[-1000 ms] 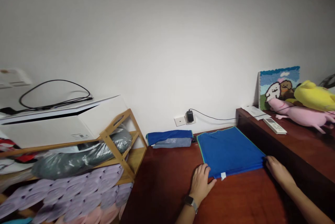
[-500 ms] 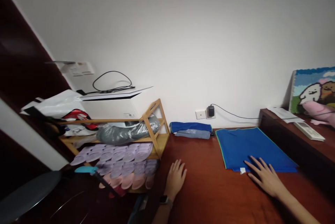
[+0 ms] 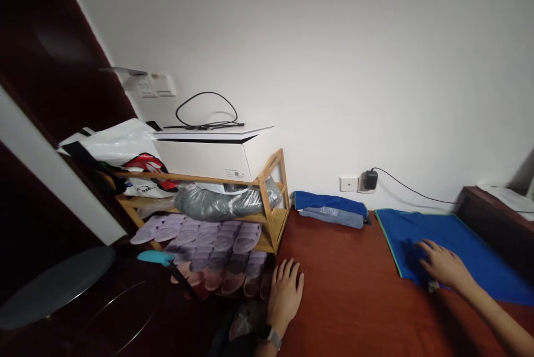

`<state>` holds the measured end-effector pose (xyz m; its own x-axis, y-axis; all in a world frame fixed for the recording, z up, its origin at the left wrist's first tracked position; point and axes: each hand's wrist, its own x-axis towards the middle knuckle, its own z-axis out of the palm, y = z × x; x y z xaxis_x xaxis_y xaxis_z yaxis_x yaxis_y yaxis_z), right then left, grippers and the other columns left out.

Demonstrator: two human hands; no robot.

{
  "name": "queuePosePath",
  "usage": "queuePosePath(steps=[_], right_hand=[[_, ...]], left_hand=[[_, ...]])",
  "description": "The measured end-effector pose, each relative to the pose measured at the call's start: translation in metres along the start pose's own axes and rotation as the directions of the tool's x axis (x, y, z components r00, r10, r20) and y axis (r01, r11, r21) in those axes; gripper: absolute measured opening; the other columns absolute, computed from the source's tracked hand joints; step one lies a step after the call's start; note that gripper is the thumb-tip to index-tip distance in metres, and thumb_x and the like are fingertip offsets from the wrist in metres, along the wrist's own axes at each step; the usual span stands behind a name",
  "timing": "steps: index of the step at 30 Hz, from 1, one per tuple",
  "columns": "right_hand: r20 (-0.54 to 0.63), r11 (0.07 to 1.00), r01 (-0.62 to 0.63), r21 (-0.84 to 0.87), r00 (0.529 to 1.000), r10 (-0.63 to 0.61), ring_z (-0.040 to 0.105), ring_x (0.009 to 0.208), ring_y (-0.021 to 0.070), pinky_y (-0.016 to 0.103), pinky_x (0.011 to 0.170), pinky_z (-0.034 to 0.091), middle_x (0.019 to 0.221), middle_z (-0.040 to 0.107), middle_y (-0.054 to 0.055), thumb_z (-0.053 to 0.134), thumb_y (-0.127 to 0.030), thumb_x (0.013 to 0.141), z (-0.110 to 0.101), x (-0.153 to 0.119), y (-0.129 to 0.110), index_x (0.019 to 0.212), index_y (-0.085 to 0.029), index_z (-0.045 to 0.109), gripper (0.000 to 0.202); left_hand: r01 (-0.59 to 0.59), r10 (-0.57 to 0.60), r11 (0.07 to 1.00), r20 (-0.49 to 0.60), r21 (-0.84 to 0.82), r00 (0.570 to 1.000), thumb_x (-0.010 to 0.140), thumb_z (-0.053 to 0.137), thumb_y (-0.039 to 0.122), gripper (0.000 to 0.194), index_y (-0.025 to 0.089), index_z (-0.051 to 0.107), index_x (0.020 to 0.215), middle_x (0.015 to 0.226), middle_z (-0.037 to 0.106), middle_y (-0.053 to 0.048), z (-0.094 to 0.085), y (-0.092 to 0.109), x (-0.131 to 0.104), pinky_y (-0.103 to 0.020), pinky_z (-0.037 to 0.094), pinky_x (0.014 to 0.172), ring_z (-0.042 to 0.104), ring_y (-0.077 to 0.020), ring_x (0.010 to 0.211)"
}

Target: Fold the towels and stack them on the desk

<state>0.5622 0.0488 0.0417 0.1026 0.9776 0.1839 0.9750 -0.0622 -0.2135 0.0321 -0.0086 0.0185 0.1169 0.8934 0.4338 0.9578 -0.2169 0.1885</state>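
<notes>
My left hand (image 3: 286,292), with a watch on its wrist, lies flat at the left edge of the reddish-brown table (image 3: 346,301), fingers spread and holding nothing. Over the near left part of a blue cloth (image 3: 471,251) with a green edge is my right hand (image 3: 444,263), its fingers apart and slightly bent; nothing shows in it. The cloth lies spread out, and a small white tag (image 3: 434,286) shows at its near edge. Against the wall, a folded blue cloth (image 3: 329,201) rests beside a folded grey-blue cloth (image 3: 334,217).
Left of the table stands a wooden rack (image 3: 269,218) with rows of slippers (image 3: 225,237), a plastic-wrapped grey item and a white box (image 3: 204,159) with a black cable. A black plug (image 3: 370,179) sits in the wall socket. A raised dark ledge (image 3: 492,207) borders the right side.
The view has turned left, so things appear further right. My right hand has moved farther over the blue cloth, its fingers more bent. My left hand stays on the table edge.
</notes>
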Motion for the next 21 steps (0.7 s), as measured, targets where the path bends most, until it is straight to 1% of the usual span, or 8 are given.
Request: queuePosePath(steps=[3, 6, 9, 12, 14, 17, 19, 21], right_hand=[[0.020, 0.934, -0.072, 0.351, 0.997, 0.070, 0.071, 0.111, 0.0288, 0.041, 0.101, 0.052, 0.127, 0.073, 0.013, 0.055, -0.038, 0.083, 0.000, 0.058, -0.068, 0.119, -0.021, 0.074, 0.045], [0.057, 0.869, -0.176, 0.463, 0.984, 0.169, 0.072, 0.105, 0.0302, 0.038, 0.091, 0.056, 0.108, 0.079, 0.015, 0.056, -0.045, 0.085, 0.013, 0.112, -0.122, 0.109, -0.015, 0.076, 0.043], [0.057, 0.839, -0.208, 0.502, 0.977, 0.208, 0.073, 0.096, 0.0298, 0.036, 0.081, 0.057, 0.090, 0.079, 0.013, 0.057, -0.051, 0.085, 0.025, 0.145, -0.152, 0.101, -0.013, 0.077, 0.046], [0.032, 0.817, -0.228, 0.529, 0.968, 0.249, 0.072, 0.087, 0.0299, 0.037, 0.076, 0.055, 0.078, 0.076, 0.013, 0.057, -0.054, 0.085, 0.025, 0.160, -0.170, 0.096, -0.012, 0.077, 0.047], [0.002, 0.806, -0.227, 0.546, 0.963, 0.269, 0.071, 0.086, 0.0301, 0.038, 0.077, 0.054, 0.077, 0.075, 0.014, 0.055, -0.053, 0.086, 0.017, 0.167, -0.183, 0.093, -0.013, 0.076, 0.046], [-0.075, 0.794, -0.179, 0.581, 0.960, 0.271, 0.070, 0.091, 0.0308, 0.040, 0.081, 0.052, 0.090, 0.076, 0.018, 0.049, -0.049, 0.088, -0.006, 0.176, -0.208, 0.098, -0.011, 0.074, 0.047], [-0.143, 0.786, -0.104, 0.609, 0.961, 0.238, 0.069, 0.096, 0.0308, 0.041, 0.085, 0.051, 0.101, 0.075, 0.019, 0.048, -0.049, 0.089, -0.030, 0.177, -0.228, 0.102, -0.010, 0.073, 0.047], [-0.212, 0.776, -0.012, 0.630, 0.959, 0.187, 0.068, 0.097, 0.0289, 0.040, 0.087, 0.051, 0.107, 0.075, 0.017, 0.049, -0.052, 0.090, -0.066, 0.170, -0.249, 0.106, -0.013, 0.071, 0.048]], left_hand=[[0.004, -0.004, 1.000, -0.004, -0.012, 1.000, 0.103, 0.046, 0.033, 0.037, 0.023, 0.068, 0.132, 0.141, 0.066, -0.007, -0.002, 0.000, -0.001, -0.054, 0.043, 0.114, 0.055, -0.0309, 0.135], [0.004, -0.004, 1.000, -0.001, -0.029, 1.000, 0.103, 0.046, 0.032, 0.037, 0.024, 0.067, 0.132, 0.142, 0.065, -0.007, -0.002, -0.001, -0.003, -0.054, 0.043, 0.115, 0.054, -0.0305, 0.135], [0.004, -0.004, 0.999, 0.000, -0.043, 1.000, 0.103, 0.045, 0.032, 0.038, 0.026, 0.066, 0.134, 0.143, 0.065, -0.006, 0.001, -0.002, -0.006, -0.055, 0.042, 0.116, 0.053, -0.0306, 0.137], [0.023, -0.023, 0.998, -0.005, -0.051, 1.000, 0.103, 0.046, 0.034, 0.038, 0.027, 0.066, 0.135, 0.145, 0.064, -0.005, 0.003, -0.003, -0.008, -0.055, 0.041, 0.117, 0.053, -0.0309, 0.137], [0.031, -0.032, 0.998, -0.005, -0.057, 0.999, 0.103, 0.047, 0.034, 0.038, 0.027, 0.066, 0.134, 0.144, 0.064, -0.005, 0.003, -0.002, -0.008, -0.054, 0.040, 0.117, 0.053, -0.0308, 0.137], [0.039, -0.040, 0.997, -0.006, -0.059, 0.999, 0.102, 0.049, 0.032, 0.037, 0.026, 0.067, 0.134, 0.144, 0.064, -0.006, 0.000, 0.001, -0.007, -0.054, 0.040, 0.118, 0.052, -0.0298, 0.137], [0.049, -0.049, 0.997, -0.005, -0.058, 0.999, 0.101, 0.050, 0.030, 0.037, 0.026, 0.067, 0.133, 0.143, 0.065, -0.005, -0.002, 0.003, -0.006, -0.053, 0.040, 0.118, 0.052, -0.0286, 0.137], [0.053, -0.053, 0.997, -0.001, -0.058, 0.999, 0.100, 0.051, 0.029, 0.036, 0.026, 0.067, 0.132, 0.142, 0.065, -0.005, -0.004, 0.004, -0.005, -0.052, 0.039, 0.118, 0.052, -0.0278, 0.137]])
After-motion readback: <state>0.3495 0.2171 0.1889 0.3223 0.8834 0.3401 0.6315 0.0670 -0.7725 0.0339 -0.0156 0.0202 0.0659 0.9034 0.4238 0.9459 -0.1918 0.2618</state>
